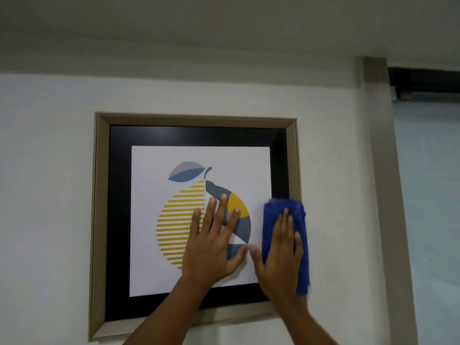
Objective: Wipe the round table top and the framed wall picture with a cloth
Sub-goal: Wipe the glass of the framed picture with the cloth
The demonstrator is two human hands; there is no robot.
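A framed picture [194, 135] is seen hung on a white wall [49, 170], viewed from below, with both bare hands raised against it. The left hand [214, 242] is laid flat and open on the print, fingers spread over the striped yellow and grey fruit design, the thumb stretched out to the right. A blue cloth [286, 207] is pressed against the picture by the right hand [281, 252], whose fingers are extended flat over the fabric rather than curled round it. The cloth is placed at the right side of the picture, where the white print meets the black mat, and its right edge is overlapped onto the beige frame; its lower corner is left hanging below the hand. The two thumbs are held close together, though contact between them cannot be made out, the right one being blurred. A grey ceiling [224, 33] is shown above the picture, and a pale column [378, 170] is seen to the right of the frame. The round table is not shown in this view
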